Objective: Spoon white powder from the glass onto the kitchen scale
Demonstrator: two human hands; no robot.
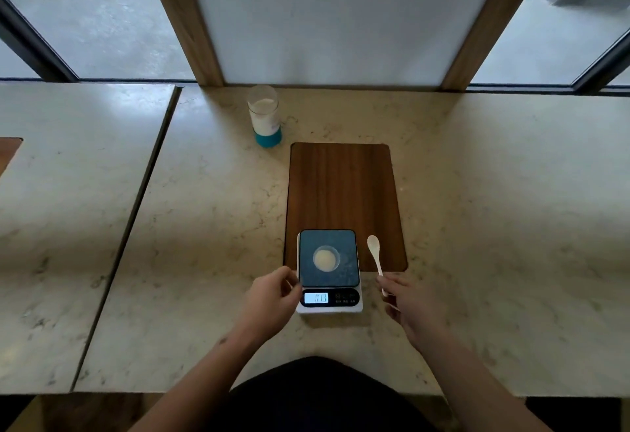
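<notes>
The right hand (409, 309) grips a white spoon (375, 254) by its handle beside the kitchen scale (329, 273) (powder heaped in its dish). The left hand (272, 295), fingers loosely curled and empty, touches the scale's left edge.

Teal-based glass (264, 118), white powder; white spoon (375, 254); scale (329, 271) platform dark, possibly blue; walnut-brown board (344, 186); beige marbled counter (494, 210)

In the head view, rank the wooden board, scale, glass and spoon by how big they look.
Largest to smallest:
1. Wooden board
2. Scale
3. Glass, though it stands farther off, so it may be bigger than it looks
4. Spoon
</notes>
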